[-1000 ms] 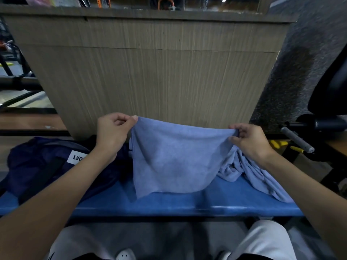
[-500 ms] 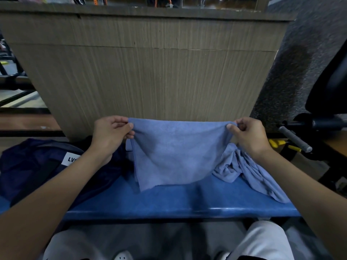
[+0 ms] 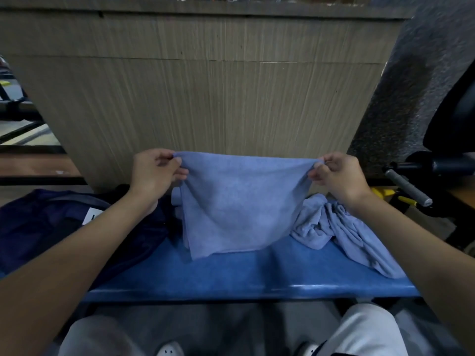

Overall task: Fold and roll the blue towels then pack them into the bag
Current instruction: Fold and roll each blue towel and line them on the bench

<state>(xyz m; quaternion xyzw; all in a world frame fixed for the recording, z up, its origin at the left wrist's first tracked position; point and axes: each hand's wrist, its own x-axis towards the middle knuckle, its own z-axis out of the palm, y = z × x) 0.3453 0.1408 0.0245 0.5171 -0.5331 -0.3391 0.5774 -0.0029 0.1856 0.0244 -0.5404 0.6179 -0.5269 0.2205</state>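
Blue towel (image 3: 239,206), centre frame: top corners pinched by left hand (image 3: 154,173) and right hand (image 3: 339,176). Navy bag (image 3: 46,227), lower left: white label (image 3: 91,216), writing hidden.

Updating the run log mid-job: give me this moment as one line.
left hand: pinching towel corner | right hand: pinching other corner | held towel: hanging above bench | second towel: crumpled, right | bag: left

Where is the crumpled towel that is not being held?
The crumpled towel lies on the right end of the blue bench, under the right hand, beside the held towel.
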